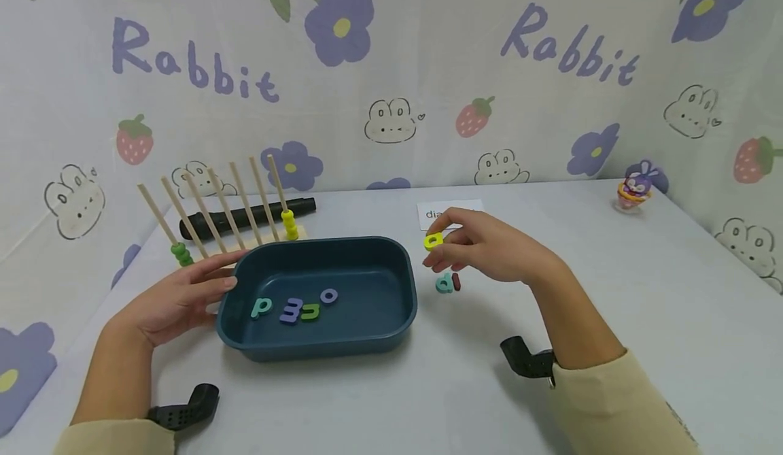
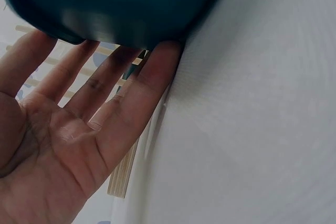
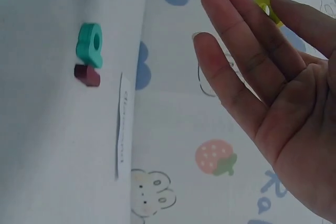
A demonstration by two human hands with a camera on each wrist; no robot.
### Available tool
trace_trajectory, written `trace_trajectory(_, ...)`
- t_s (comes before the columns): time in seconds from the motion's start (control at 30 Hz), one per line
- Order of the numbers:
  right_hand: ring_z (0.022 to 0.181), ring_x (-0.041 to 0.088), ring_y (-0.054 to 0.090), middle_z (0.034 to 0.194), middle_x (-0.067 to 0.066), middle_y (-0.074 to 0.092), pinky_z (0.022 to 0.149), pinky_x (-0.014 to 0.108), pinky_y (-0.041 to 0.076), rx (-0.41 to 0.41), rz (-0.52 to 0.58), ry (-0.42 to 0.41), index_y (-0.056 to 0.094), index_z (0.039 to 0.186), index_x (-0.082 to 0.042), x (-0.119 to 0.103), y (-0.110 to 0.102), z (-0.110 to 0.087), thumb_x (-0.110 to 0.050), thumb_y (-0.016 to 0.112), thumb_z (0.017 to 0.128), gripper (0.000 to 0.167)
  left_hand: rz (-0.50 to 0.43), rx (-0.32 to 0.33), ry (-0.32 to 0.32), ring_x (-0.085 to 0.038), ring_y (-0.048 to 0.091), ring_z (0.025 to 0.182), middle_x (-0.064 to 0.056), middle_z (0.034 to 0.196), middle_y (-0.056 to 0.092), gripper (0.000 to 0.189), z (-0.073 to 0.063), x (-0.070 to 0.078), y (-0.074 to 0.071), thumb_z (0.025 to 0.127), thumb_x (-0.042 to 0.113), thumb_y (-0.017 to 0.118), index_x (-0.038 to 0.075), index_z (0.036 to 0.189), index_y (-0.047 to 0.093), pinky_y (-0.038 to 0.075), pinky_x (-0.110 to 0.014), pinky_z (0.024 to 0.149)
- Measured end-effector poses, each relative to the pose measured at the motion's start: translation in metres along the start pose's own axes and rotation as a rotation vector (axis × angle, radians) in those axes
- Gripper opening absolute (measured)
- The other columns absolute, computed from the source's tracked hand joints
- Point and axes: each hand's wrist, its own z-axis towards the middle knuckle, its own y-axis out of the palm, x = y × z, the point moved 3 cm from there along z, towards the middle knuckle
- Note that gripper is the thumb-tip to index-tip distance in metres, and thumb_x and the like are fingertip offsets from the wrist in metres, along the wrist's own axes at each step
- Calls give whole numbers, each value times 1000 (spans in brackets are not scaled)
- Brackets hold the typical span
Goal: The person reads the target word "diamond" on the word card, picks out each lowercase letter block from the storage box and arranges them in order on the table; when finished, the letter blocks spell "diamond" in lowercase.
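Observation:
My left hand (image 1: 183, 298) rests at the left end of a dark blue tub (image 1: 318, 353), fingers extended. In the left wrist view, its fingertips touch the outside of the tub (image 2: 121, 14). Inside lie a teal letter p (image 1: 262, 307), a purple m (image 1: 291, 311), a green n-shaped letter (image 1: 310, 313) and a purple o (image 1: 329, 296). Right of the tub, above the table, my right hand (image 1: 483, 244) pinches a yellow letter (image 1: 433, 241) between thumb and index finger. Below that hand, a teal letter (image 1: 444, 283) lies beside a small dark red letter (image 1: 456, 281).
A white word card (image 1: 422, 215), partly hidden by my right hand, stands behind it. Behind the tub at left is a wooden peg rack (image 1: 235, 203) with green and yellow beads, and a black tube (image 1: 245, 218). A purple rabbit figurine (image 1: 636, 186) stands at back right.

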Motion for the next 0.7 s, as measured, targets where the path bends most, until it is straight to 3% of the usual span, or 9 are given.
trace_trajectory(0.17, 109, 28, 73, 116, 12, 77, 97, 41, 58, -20, 31, 24, 53, 127, -5, 12, -11, -9, -17, 50, 108, 23, 3, -2, 0, -23, 51, 139, 1, 151, 54, 64, 0, 1, 0, 107, 30, 57, 21, 164, 28, 52, -60, 104)
trace_trajectory(0.27, 106, 32, 72, 114, 13, 76, 96, 41, 58, -8, 28, 34, 58, 125, -6, 21, -16, -12, -15, 57, 105, 22, 5, 3, -5, -26, 50, 141, -1, 154, 52, 65, -1, 0, -1, 107, 31, 57, 21, 164, 27, 52, -60, 103)
trace_trajectory(0.43, 100, 25, 69, 109, 7, 72, 91, 38, 55, 32, -44, 63, 72, 118, -11, 32, -21, -13, -13, 73, 93, 25, -7, 9, -12, -27, 49, 142, -2, 155, 51, 65, -1, -2, -1, 107, 31, 57, 22, 164, 27, 52, -61, 103)
trace_trajectory(0.6, 103, 21, 69, 111, 7, 76, 97, 44, 54, 30, -69, 119, 73, 120, -11, 41, -22, -12, -16, 76, 92, 29, -11, 5, -10, -16, 55, 134, 4, 150, 55, 64, 0, -1, -1, 107, 30, 56, 22, 164, 28, 52, -60, 104)
trace_trajectory(0.7, 101, 24, 69, 110, 9, 77, 96, 48, 52, 18, -83, 161, 70, 122, -10, 47, -23, -11, -20, 74, 94, 30, -5, 9, -11, -17, 53, 135, 4, 151, 54, 65, 1, -1, -1, 107, 31, 57, 22, 164, 28, 52, -60, 104)
